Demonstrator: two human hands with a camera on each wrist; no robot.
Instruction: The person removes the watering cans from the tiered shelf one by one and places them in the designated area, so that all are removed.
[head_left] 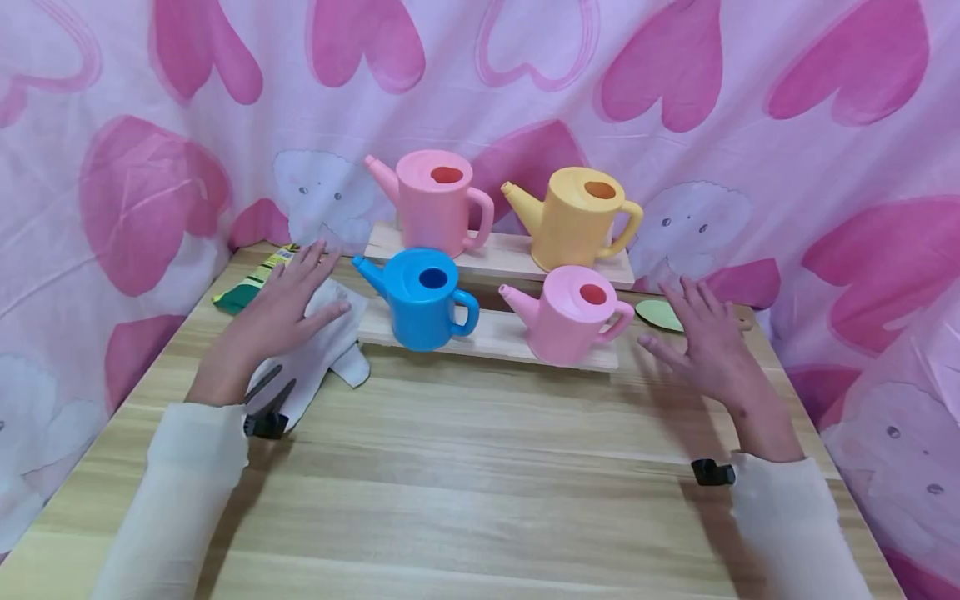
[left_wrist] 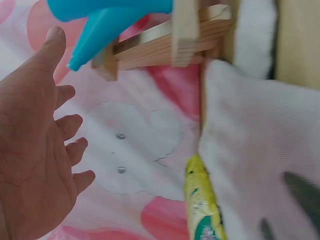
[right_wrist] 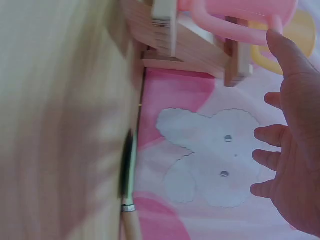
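Observation:
Both hands are held over the table with fingers spread and nothing in them. My left hand (head_left: 281, 312) hovers above a white cloth (head_left: 330, 333), left of a blue watering can (head_left: 422, 308). To the right of a light pink watering can (head_left: 566, 321) is my right hand (head_left: 705, 350), near a green oval blade (head_left: 660, 315) that lies partly behind it. The blue and light pink cans stand on the lower front step of a wooden rack (head_left: 487, 337). Behind them, a darker pink can (head_left: 435, 208) and a yellow can (head_left: 577, 221) stand on the upper step.
A yellow and green packet (head_left: 251, 283) lies at the table's back left, beside the cloth. Dark pointed tool ends (head_left: 272, 396) show on the cloth near the left wrist. A pink heart-patterned curtain (head_left: 525, 75) hangs behind and around the wooden table (head_left: 465, 483).

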